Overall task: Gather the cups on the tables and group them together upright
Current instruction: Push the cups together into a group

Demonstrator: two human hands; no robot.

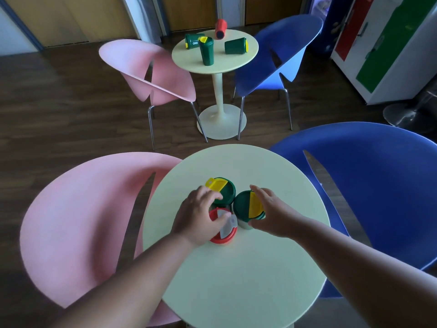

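Three lidded cups stand upright and close together on the near round table (pixel 248 268): a red cup with a white flap (pixel 225 233), a green cup with a raised yellow flap (pixel 224 189), and a green cup with a yellow flap (pixel 246 205). My left hand (pixel 197 215) lies over the red cup, with its fingertips on the back green cup's lid and its thumb on the white flap. Beside the right green cup, my right hand (pixel 272 209) is spread with straight fingers, thumb near the cup's base. On the far table (pixel 217 65), one green cup (pixel 206 53) stands upright. Two green cups (pixel 194 40) (pixel 235 46) and a red cup (pixel 220 28) lie on their sides.
A pink chair (pixel 78 228) is left of the near table and a blue chair (pixel 369 192) is right of it. Another pink chair (pixel 151 72) and blue chair (pixel 281 55) flank the far table. A cabinet with red and green panels (pixel 387 43) stands at right.
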